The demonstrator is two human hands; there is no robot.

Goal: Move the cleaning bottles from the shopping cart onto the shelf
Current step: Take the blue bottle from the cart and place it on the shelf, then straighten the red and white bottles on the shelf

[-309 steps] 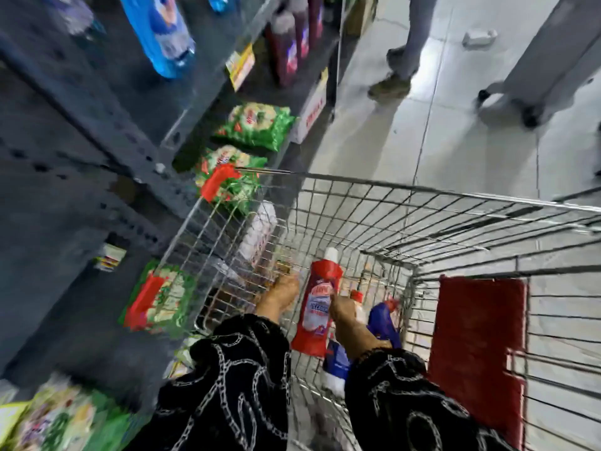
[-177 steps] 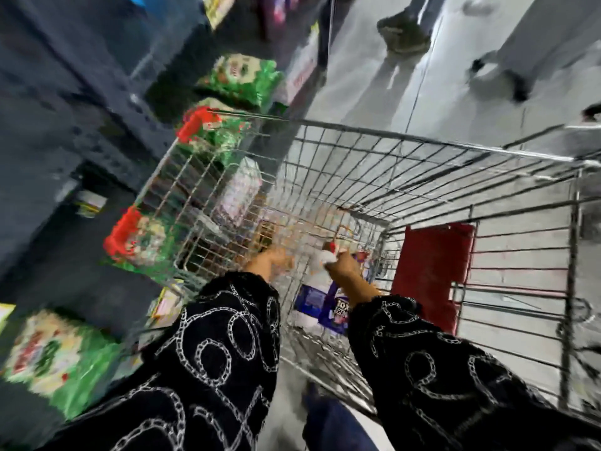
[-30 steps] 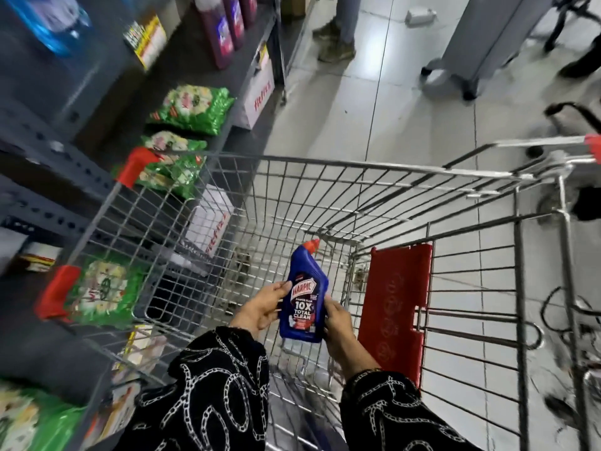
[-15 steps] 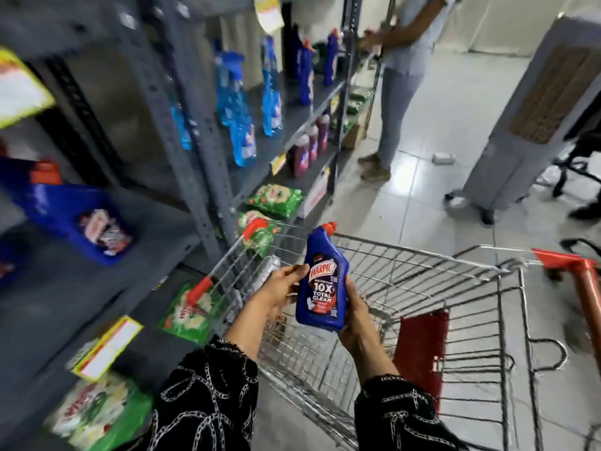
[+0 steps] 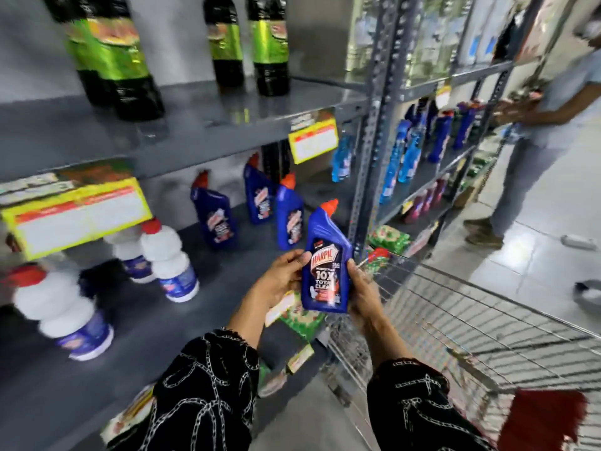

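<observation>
I hold a blue Harpic bottle (image 5: 326, 262) with a red cap upright in front of me, label facing me. My left hand (image 5: 281, 278) grips its left side and my right hand (image 5: 361, 291) grips its right side and base. It hangs in front of the grey middle shelf (image 5: 227, 262), where three more blue Harpic bottles (image 5: 290, 213) stand. The wire shopping cart (image 5: 461, 323) is at the lower right; its inside is blurred.
White bottles with red caps (image 5: 169, 265) stand at the shelf's left. Dark bottles with green labels (image 5: 270, 43) are on the shelf above. Yellow price tags (image 5: 78, 216) hang from shelf edges. A person (image 5: 533, 151) stands at the far right by the neighbouring rack.
The view has swung up and left from the cart to the shelves. Both hands have carried the blue bottle up out of the cart toward the middle shelf.
</observation>
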